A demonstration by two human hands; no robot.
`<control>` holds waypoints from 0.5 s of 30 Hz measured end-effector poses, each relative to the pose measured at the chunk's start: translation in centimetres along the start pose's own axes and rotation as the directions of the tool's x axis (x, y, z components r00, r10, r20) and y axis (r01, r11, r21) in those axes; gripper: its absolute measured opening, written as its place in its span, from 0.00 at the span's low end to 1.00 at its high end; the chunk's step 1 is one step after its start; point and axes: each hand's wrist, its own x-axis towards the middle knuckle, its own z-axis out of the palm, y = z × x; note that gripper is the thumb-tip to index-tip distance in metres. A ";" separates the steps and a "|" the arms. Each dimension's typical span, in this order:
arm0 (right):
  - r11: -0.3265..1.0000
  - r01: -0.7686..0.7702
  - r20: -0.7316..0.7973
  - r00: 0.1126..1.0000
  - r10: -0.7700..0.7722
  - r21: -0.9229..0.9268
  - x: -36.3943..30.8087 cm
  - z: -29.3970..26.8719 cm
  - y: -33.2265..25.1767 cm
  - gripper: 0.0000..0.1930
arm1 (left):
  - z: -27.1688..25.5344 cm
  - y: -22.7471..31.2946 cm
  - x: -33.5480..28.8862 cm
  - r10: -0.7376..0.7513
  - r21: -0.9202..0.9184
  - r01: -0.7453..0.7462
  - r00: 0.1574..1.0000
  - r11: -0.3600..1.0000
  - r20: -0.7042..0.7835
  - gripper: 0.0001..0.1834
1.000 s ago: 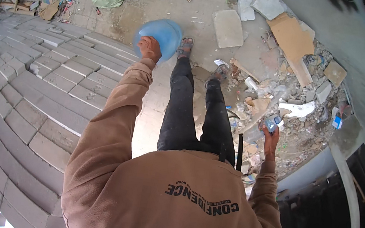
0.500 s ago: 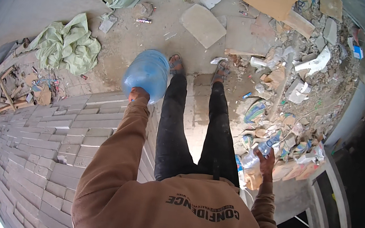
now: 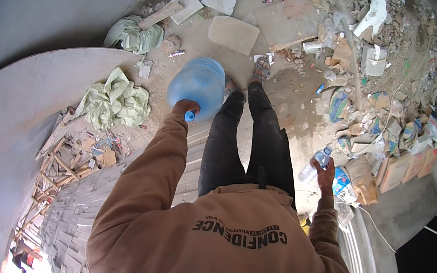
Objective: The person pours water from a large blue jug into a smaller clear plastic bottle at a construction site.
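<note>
A large translucent blue water jug (image 3: 199, 82) hangs at my left side, its neck turned toward me. My left hand (image 3: 185, 108) is closed round that neck, and a bright blue bit at the mouth shows beside the fingers. Out to my right, my right hand (image 3: 325, 175) grips a clear plastic bottle (image 3: 322, 155). More clear plastic shows below and left of those fingers; whether it belongs to a second bottle I cannot tell. The jug is close to my left foot, which it partly hides.
Rubble and torn sacks (image 3: 367, 110) cover the right side, with cardboard boxes (image 3: 395, 171) nearer. Loose slabs (image 3: 233, 34) lie ahead. Crumpled pale green sacks (image 3: 114, 100) lie left, near a curved grey board (image 3: 18, 91). Stacked grey blocks (image 3: 84, 218) stand behind left, beside wooden sticks (image 3: 52, 169).
My view has turned and my feet have shifted in a step. Both hands keep their holds; the jug now covers part of my left foot. The block stack has slipped lower in view.
</note>
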 end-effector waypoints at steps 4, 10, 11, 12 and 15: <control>1.000 -0.011 0.010 1.000 0.011 0.012 0.8 2.5 1.2 0.22 | -3.6 3.6 -4.1 -0.053 -0.025 0.054 0.998 0.998 0.031 0.11; 0.985 0.021 0.004 1.000 -0.022 0.174 1.3 3.8 1.8 0.20 | -7.0 9.9 -8.3 -0.016 -0.145 0.024 0.998 0.989 0.056 0.12; 0.990 0.027 -0.005 1.000 -0.026 0.140 1.2 3.5 1.7 0.19 | -7.1 11.1 -8.5 -0.009 -0.161 0.012 1.000 0.987 0.017 0.13; 0.994 0.038 -0.012 0.999 -0.037 0.106 1.4 3.2 1.4 0.19 | -7.7 11.9 -8.4 -0.027 -0.166 0.026 1.000 0.986 -0.003 0.14; 0.989 -0.038 -0.013 0.999 0.040 0.143 1.5 2.4 2.0 0.20 | -9.4 15.2 -7.5 -0.040 -0.093 0.042 0.999 0.995 0.022 0.15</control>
